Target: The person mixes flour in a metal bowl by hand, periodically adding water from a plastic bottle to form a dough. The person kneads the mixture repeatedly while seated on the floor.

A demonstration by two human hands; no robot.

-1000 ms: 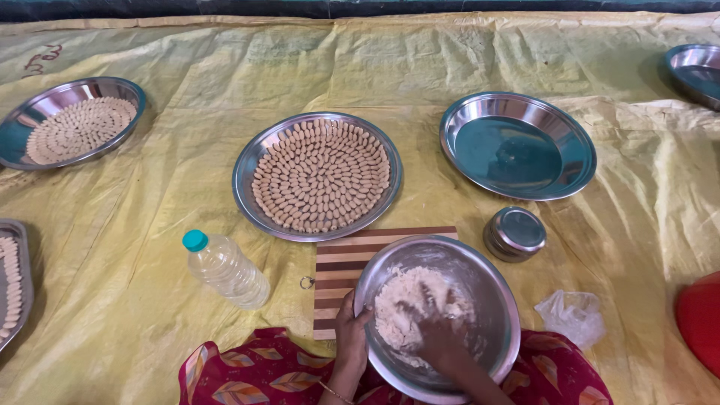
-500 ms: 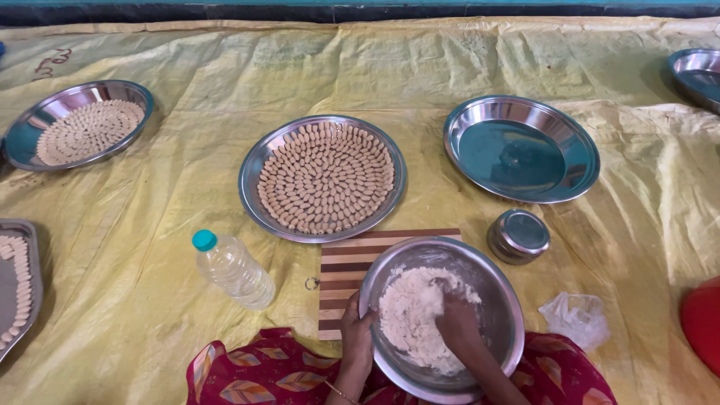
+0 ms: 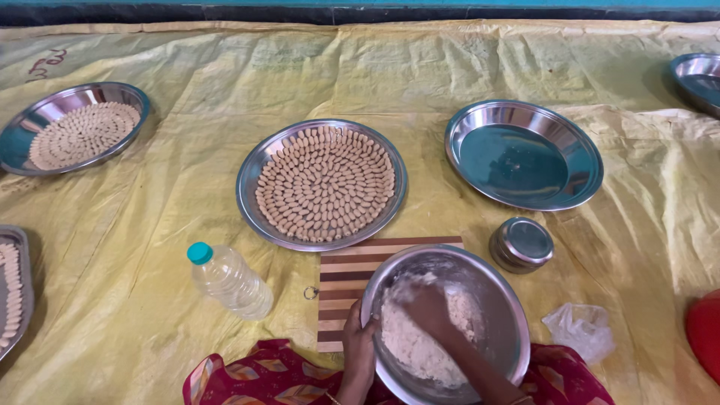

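Observation:
A steel mixing bowl (image 3: 501, 304) holds pale dough (image 3: 409, 346) and rests on a striped wooden board (image 3: 347, 281). My left hand (image 3: 360, 351) grips the bowl's near-left rim. My right hand (image 3: 427, 309) is down inside the bowl, pressed into the dough, flour on its fingers. A steel plate (image 3: 251, 180) just beyond the board carries several rows of small shaped dough pieces (image 3: 324, 184) laid in rings.
An empty steel plate (image 3: 523, 154) and a small lidded steel tin (image 3: 521, 244) lie right of the board. A clear bottle with a teal cap (image 3: 229, 281) lies to the left. More filled trays (image 3: 75, 131) sit far left; a crumpled plastic bag (image 3: 581, 330) right. Yellow sheet underneath.
My right hand has shifted from the bowl's near side toward its centre, working the dough. The left hand keeps hold of the rim. The view has tilted slightly.

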